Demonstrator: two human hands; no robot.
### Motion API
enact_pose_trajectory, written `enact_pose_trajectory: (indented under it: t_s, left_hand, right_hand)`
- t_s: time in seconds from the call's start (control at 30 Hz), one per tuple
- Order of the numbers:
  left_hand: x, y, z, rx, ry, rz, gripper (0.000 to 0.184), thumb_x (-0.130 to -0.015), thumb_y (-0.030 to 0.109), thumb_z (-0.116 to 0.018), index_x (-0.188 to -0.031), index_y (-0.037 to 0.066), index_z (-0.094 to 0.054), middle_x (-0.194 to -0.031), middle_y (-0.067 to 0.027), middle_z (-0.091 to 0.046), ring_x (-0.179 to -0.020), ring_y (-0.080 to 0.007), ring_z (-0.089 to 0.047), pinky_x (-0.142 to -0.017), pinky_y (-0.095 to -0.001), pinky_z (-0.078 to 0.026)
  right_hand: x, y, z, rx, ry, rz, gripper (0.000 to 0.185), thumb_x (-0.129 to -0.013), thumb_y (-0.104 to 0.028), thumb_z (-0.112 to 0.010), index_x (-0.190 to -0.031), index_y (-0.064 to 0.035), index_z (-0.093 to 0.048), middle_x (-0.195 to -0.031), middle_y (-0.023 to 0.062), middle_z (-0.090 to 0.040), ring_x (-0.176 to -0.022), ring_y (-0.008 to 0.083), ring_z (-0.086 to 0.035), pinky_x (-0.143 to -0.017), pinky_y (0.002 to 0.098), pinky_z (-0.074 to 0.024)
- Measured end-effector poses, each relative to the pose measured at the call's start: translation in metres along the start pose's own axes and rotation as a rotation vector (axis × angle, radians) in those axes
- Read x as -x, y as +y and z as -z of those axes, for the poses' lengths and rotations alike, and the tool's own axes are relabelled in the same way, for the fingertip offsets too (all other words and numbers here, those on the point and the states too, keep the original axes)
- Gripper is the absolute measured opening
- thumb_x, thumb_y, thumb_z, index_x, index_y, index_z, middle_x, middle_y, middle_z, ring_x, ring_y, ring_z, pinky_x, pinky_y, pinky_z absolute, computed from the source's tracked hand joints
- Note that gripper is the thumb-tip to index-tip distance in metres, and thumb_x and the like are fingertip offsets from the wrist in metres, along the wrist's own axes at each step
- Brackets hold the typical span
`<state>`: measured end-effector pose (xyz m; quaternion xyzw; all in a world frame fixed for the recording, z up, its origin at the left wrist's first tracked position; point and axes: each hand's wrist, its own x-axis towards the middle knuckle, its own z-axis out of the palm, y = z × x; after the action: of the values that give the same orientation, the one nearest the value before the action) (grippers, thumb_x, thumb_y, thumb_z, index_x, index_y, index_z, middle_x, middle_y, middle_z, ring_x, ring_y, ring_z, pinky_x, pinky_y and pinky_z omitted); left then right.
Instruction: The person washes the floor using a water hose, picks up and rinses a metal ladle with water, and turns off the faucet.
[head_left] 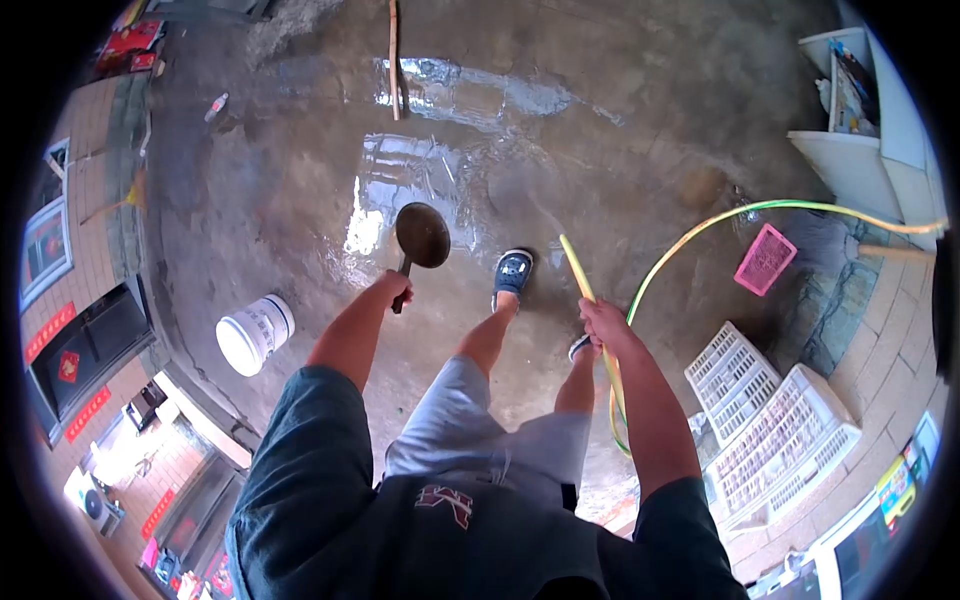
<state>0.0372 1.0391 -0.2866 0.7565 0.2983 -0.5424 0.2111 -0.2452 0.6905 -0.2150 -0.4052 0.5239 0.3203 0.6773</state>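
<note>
My left hand [396,287] is closed around the handle of a small dark frying pan [423,236], held out over the wet floor with its round face turned up toward me. In my right hand [604,322] is a yellow-green hose [574,264], gripped a short way behind its open end. A thin stream of water seems to leave that end, pointing forward to the wet concrete. From my right hand the hose drops beside my leg, then a long loop of it arcs off to the right wall.
Wet concrete floor [300,180] stretches ahead, with a wooden stick [394,60] lying on it. A white bucket [255,335] stands at left. On the right are a pink basket [766,260], white plastic crates [780,450], a broom [820,247] and a pale cabinet [845,165].
</note>
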Motion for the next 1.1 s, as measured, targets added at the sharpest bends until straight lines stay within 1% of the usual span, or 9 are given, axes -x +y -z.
enact_pose_trajectory:
  t_s: [0.13, 0.27, 0.3, 0.4, 0.5, 0.6, 0.7, 1.0, 1.1]
  left_hand:
    - [0.052, 0.001, 0.037, -0.031, -0.038, -0.041, 0.009, -0.073, 0.002, -0.054, -0.068, -0.006, -0.054, -0.058, -0.0138, -0.055, -0.046, -0.0225, -0.056, -0.039, -0.0339, -0.048]
    - [0.099, 0.026, 0.058, 0.038, -0.091, -0.139, 0.011, -0.072, 0.003, -0.054, -0.062, -0.003, -0.053, -0.054, -0.0137, -0.053, -0.040, -0.0216, -0.052, -0.035, -0.0325, -0.041]
    - [0.117, 0.036, 0.061, 0.011, -0.096, -0.173, 0.013, -0.071, 0.003, -0.054, -0.060, -0.002, -0.052, -0.051, -0.0131, -0.052, -0.037, -0.0213, -0.049, -0.034, -0.0328, -0.038]
    - [0.160, 0.052, 0.073, 0.064, -0.144, -0.213, 0.014, -0.071, 0.003, -0.054, -0.058, -0.002, -0.052, -0.049, -0.0126, -0.051, -0.036, -0.0214, -0.049, -0.034, -0.0335, -0.038]
    - [0.179, 0.049, 0.088, 0.026, -0.146, -0.216, 0.015, -0.070, 0.004, -0.055, -0.055, 0.000, -0.052, -0.049, -0.0116, -0.051, -0.037, -0.0215, -0.049, -0.035, -0.0333, -0.037]
    - [0.232, 0.053, 0.096, 0.078, -0.133, -0.220, 0.015, -0.071, 0.003, -0.055, -0.057, 0.000, -0.051, -0.053, -0.0117, -0.051, -0.040, -0.0205, -0.050, -0.036, -0.0317, -0.039]
    - [0.256, 0.043, 0.111, 0.175, -0.130, -0.209, 0.015, -0.073, 0.003, -0.054, -0.059, 0.000, -0.049, -0.054, -0.0106, -0.050, -0.040, -0.0198, -0.048, -0.036, -0.0290, -0.040]
    - [0.201, 0.036, 0.182, 0.124, -0.019, -0.239, 0.014, -0.072, 0.001, -0.051, -0.058, -0.001, -0.050, -0.051, -0.0115, -0.048, -0.039, -0.0210, -0.047, -0.034, -0.0311, -0.038]
    - [0.164, 0.063, 0.220, 0.035, -0.062, -0.242, 0.014, -0.070, -0.001, -0.051, -0.056, -0.001, -0.050, -0.050, -0.0118, -0.047, -0.038, -0.0215, -0.047, -0.034, -0.0328, -0.037]
  right_hand:
    - [0.029, 0.017, -0.006, 0.126, 0.117, 0.066, 0.038, -0.086, -0.040, -0.048, -0.069, -0.0062, -0.047, -0.050, 0.0029, -0.043, -0.034, 0.0145, -0.039, -0.032, 0.0308, -0.0305]
    - [0.081, 0.026, -0.023, 0.272, 0.268, 0.186, 0.041, -0.085, -0.041, -0.047, -0.074, -0.0026, -0.050, -0.052, 0.0063, -0.046, -0.037, 0.0178, -0.045, -0.034, 0.0330, -0.0353]
    - [0.089, 0.028, -0.025, 0.191, 0.229, 0.158, 0.042, -0.085, -0.042, -0.047, -0.079, -0.0007, -0.052, -0.053, 0.0070, -0.047, -0.038, 0.0182, -0.046, -0.035, 0.0339, -0.0368]
    - [0.114, 0.027, -0.036, 0.165, 0.277, 0.175, 0.034, -0.087, -0.040, -0.047, -0.077, -0.0076, -0.047, -0.050, 0.0001, -0.039, -0.034, 0.0127, -0.035, -0.031, 0.0309, -0.0320]
    - [0.092, 0.047, -0.030, -0.065, 0.064, 0.133, 0.042, -0.086, -0.045, -0.047, -0.069, -0.0070, -0.046, -0.049, 0.0023, -0.041, -0.032, 0.0149, -0.036, -0.031, 0.0335, -0.0331]
    - [0.086, 0.042, -0.035, -0.192, -0.069, 0.092, 0.042, -0.086, -0.046, -0.047, -0.066, -0.0099, -0.043, -0.046, -0.0005, -0.035, -0.030, 0.0128, -0.031, -0.030, 0.0326, -0.0300]
    - [0.080, 0.045, -0.052, -0.208, 0.017, 0.055, 0.040, -0.086, -0.048, -0.047, -0.072, -0.0105, -0.043, -0.047, -0.0028, -0.033, -0.032, 0.0108, -0.028, -0.030, 0.0318, -0.0287]
    - [0.079, 0.069, -0.136, -0.109, 0.123, -0.034, 0.039, -0.085, -0.047, -0.048, -0.069, -0.0109, -0.045, -0.047, -0.0012, -0.033, -0.033, 0.0117, -0.030, -0.031, 0.0300, -0.0277]
    - [0.063, 0.066, -0.190, 0.025, 0.235, -0.024, 0.041, -0.085, -0.045, -0.047, -0.068, -0.0079, -0.052, -0.047, 0.0019, -0.040, -0.034, 0.0146, -0.037, -0.035, 0.0346, -0.0337]
